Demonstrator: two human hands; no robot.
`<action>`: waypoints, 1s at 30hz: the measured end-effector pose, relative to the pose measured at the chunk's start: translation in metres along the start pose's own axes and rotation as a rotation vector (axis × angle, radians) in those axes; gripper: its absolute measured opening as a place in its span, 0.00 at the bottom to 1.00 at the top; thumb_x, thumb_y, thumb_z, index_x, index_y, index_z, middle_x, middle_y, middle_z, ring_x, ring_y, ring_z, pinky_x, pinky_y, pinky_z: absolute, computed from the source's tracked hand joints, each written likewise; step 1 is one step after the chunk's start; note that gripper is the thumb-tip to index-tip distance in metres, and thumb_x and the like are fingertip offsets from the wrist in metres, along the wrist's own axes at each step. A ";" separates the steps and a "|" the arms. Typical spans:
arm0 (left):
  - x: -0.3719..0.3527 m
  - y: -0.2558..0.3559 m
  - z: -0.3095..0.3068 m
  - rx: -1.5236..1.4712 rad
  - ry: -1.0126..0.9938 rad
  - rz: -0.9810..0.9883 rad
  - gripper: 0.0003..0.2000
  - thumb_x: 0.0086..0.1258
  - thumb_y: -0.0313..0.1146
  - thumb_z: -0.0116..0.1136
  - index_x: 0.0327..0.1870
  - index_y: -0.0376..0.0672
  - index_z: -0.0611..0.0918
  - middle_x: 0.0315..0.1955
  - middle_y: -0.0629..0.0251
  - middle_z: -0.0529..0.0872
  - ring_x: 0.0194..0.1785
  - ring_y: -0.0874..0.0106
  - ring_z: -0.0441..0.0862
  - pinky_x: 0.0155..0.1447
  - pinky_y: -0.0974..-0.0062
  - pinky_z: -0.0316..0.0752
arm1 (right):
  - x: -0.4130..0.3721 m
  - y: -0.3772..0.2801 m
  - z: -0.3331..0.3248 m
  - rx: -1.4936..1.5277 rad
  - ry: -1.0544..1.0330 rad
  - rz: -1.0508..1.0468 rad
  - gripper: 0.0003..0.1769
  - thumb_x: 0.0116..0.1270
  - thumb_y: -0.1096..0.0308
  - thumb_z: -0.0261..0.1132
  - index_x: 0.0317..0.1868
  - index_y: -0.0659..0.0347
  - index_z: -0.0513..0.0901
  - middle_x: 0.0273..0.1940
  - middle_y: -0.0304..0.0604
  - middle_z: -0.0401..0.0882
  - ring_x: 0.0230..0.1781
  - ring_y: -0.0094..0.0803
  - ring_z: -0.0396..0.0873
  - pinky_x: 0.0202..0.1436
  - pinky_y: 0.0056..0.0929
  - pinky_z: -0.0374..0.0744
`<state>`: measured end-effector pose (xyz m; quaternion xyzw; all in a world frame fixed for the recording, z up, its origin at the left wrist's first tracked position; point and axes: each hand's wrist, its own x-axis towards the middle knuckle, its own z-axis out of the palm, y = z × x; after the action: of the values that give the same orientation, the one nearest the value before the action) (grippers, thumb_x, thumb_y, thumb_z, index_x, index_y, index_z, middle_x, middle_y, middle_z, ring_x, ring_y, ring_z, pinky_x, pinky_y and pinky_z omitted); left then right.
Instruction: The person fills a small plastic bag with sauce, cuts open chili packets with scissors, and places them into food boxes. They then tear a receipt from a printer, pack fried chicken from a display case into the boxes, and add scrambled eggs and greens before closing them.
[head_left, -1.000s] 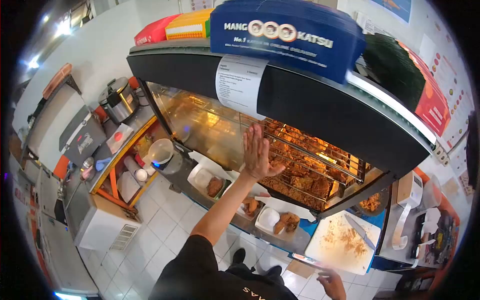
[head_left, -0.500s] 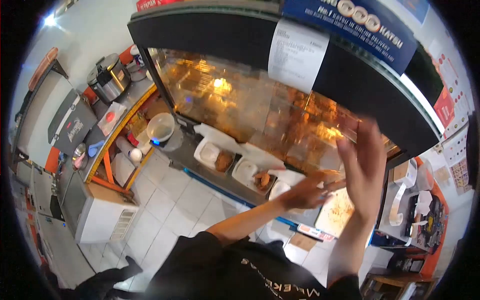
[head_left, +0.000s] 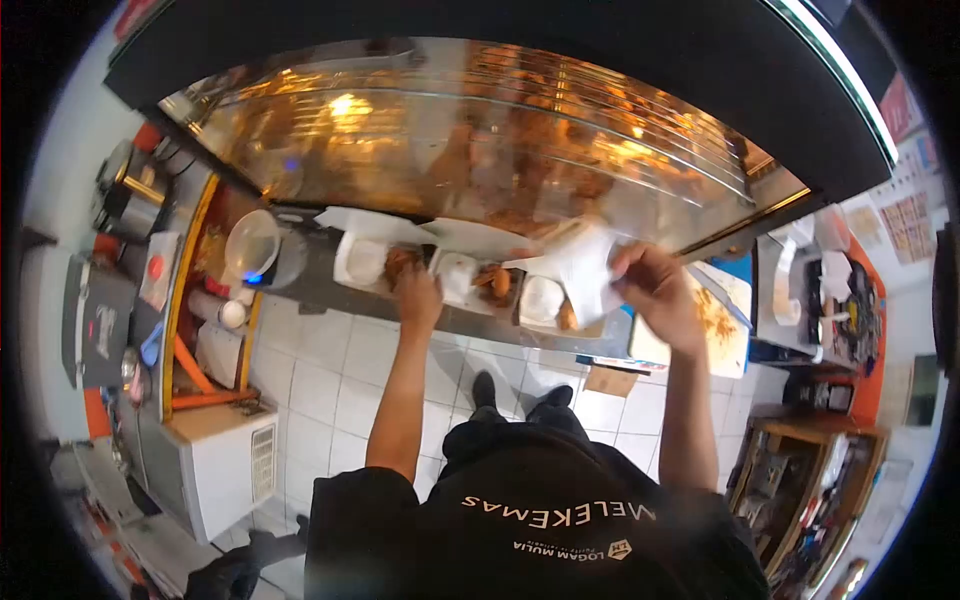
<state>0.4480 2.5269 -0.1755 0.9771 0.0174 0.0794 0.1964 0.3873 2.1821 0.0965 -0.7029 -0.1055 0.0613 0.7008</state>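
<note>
My left hand (head_left: pixel 418 300) reaches into the leftmost white takeaway box (head_left: pixel 362 262). Its fingertips are at a brown fried piece (head_left: pixel 402 262); whether they grip it cannot be made out. The middle box (head_left: pixel 457 277) lies open, with rice and a fried piece (head_left: pixel 494 281) in it. A third box (head_left: pixel 541 299) holds rice and part of a fried piece (head_left: pixel 567 316). Its raised white lid (head_left: pixel 582 268) is pinched at the right edge between the thumb and fingers of my right hand (head_left: pixel 656 290).
A glass-fronted warming cabinet (head_left: pixel 430 130) with wire racks stands behind the boxes. To the right lies a crumb-strewn cutting board (head_left: pixel 690 330) with a knife (head_left: pixel 722 297). A translucent tub (head_left: pixel 252 245) is on the left. White floor tiles (head_left: pixel 310 370) show below the counter.
My left hand has moved left from near the cutting board to the leftmost box. My right hand has come down onto the third box's lid. The camera view has tilted downward.
</note>
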 end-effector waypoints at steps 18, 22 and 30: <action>0.015 -0.022 0.023 0.127 -0.162 0.172 0.14 0.78 0.28 0.55 0.59 0.32 0.79 0.50 0.39 0.86 0.56 0.42 0.83 0.60 0.48 0.76 | -0.096 0.331 -0.042 -0.854 0.444 0.573 0.12 0.63 0.66 0.62 0.38 0.67 0.86 0.39 0.64 0.88 0.43 0.62 0.87 0.49 0.58 0.84; -0.009 0.021 -0.026 -0.007 -0.156 0.066 0.16 0.76 0.22 0.54 0.62 0.30 0.78 0.53 0.37 0.85 0.57 0.40 0.82 0.59 0.48 0.75 | -0.137 0.291 -0.073 -0.796 0.327 0.409 0.13 0.69 0.68 0.57 0.38 0.68 0.85 0.38 0.65 0.86 0.42 0.64 0.86 0.48 0.56 0.83; -0.109 0.166 -0.081 -0.027 -0.110 0.183 0.14 0.76 0.20 0.52 0.60 0.30 0.78 0.49 0.35 0.86 0.53 0.40 0.84 0.54 0.49 0.76 | -0.315 0.217 -0.189 -0.567 0.313 0.420 0.17 0.78 0.62 0.53 0.45 0.68 0.83 0.41 0.65 0.85 0.45 0.60 0.84 0.50 0.51 0.80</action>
<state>0.3276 2.3975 -0.0534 0.9748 -0.0836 0.0435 0.2021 0.1400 1.9254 -0.1379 -0.8759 0.1363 0.0640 0.4584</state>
